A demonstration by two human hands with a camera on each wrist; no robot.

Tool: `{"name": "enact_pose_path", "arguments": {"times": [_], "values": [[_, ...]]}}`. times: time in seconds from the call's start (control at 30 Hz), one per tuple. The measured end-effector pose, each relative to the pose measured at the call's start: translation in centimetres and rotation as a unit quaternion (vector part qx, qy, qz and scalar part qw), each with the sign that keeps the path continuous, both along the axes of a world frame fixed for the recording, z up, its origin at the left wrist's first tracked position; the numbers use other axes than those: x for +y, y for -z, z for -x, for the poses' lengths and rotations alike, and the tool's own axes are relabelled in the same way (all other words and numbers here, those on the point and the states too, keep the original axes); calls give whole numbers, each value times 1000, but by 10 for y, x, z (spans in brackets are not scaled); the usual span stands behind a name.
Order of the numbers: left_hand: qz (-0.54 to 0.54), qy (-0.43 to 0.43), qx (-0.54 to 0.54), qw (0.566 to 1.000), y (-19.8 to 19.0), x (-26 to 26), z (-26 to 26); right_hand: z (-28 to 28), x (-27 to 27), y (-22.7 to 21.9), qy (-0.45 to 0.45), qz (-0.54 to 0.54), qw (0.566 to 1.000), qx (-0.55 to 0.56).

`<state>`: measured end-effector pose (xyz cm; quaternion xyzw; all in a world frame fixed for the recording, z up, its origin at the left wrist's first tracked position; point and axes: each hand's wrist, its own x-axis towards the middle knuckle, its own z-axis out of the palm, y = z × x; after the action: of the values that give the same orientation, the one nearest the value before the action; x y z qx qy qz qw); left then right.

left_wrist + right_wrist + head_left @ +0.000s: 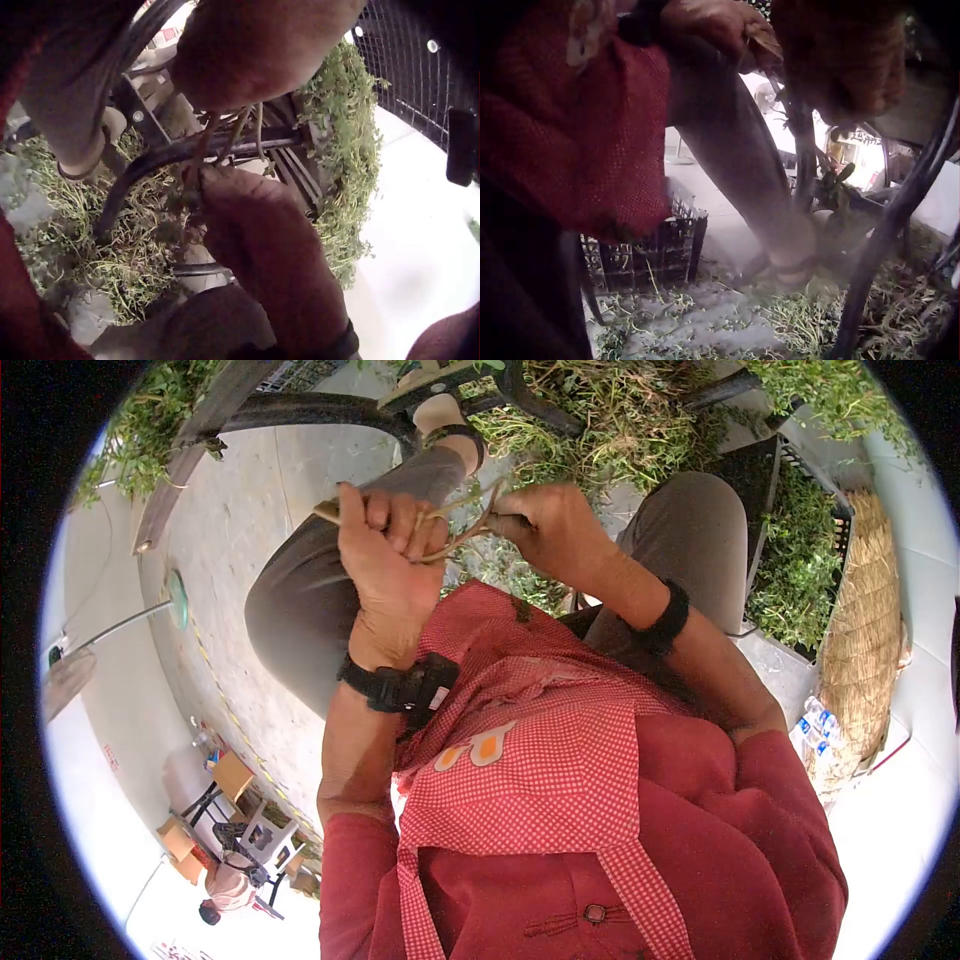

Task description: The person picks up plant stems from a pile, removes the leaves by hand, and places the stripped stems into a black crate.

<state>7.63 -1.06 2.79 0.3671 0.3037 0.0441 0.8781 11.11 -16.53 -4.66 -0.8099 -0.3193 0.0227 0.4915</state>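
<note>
Held up over the lap, my left hand (pixel 392 555) grips a small bunch of thin brown and pale stems (pixel 470 532). A flat tan end (pixel 327 511) sticks out beside its thumb. My right hand (pixel 562 530) pinches the same stems at their other side, fingers bent close together. In the left wrist view several stems (pixel 233 137) run between the left hand (pixel 262 56) above and the right hand (pixel 259 225) below. The right wrist view shows the left hand (pixel 720 28) beyond the dark, blurred right hand (pixel 844 64).
Cut green plants (pixel 600 425) lie heaped ahead of the knees. A dark crate (pixel 840 530) of greens and a straw bundle (pixel 862 630) stand at the right, near water bottles (pixel 815 727). Dark curved bars (pixel 320 410) cross in front. Another person (pixel 232 888) is far off.
</note>
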Motion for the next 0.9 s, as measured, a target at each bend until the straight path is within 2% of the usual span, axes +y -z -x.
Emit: {"name": "enact_pose_path", "arguments": {"times": [0.03,0.1,0.17,0.23,0.27,0.3,0.33,0.37,0.43,0.47,0.53,0.57,0.6,0.67,0.7,0.8,0.9], "values": [[-1,0,0,1000,1,-1,0,-2,2,2,0,-1,1000,0],[-25,14,-25,999,5,-2,-2,-7,5,9,23,48,994,-92],[-19,18,-38,999,-2,6,4,-28,-15,43,84,199,959,-186],[-11,21,-52,998,-4,13,4,-63,-52,42,103,170,980,0],[-13,17,-50,999,-3,15,2,-70,-62,35,102,172,980,0],[-14,15,-43,999,-2,15,5,-73,-71,29,94,46,975,195],[-12,15,-42,999,-1,14,6,-74,-75,24,85,-84,919,375],[17,26,-60,998,0,13,4,-74,-74,21,85,-83,921,370],[42,35,-77,996,-2,12,0,-61,-62,15,35,-170,870,462],[50,44,-66,996,-4,11,0,-56,-58,11,34,-170,868,465],[57,56,-55,995,-4,11,0,-52,-50,-4,-153,-81,858,484],[91,76,-73,990,-1,14,1,-50,-44,1,-195,-33,876,441],[126,95,-91,983,1,16,1,-45,-40,3,-193,-33,876,442],[123,100,-99,982,4,19,1,-35,-32,7,-250,23,841,480],[121,104,-107,981,4,19,1,-33,-30,2,-273,5,812,516],[96,92,-83,988,3,18,1,-31,-30,-1,-293,5,789,540],[101,98,-97,985,4,19,1,-31,-32,3,-301,-9,792,532]]}}
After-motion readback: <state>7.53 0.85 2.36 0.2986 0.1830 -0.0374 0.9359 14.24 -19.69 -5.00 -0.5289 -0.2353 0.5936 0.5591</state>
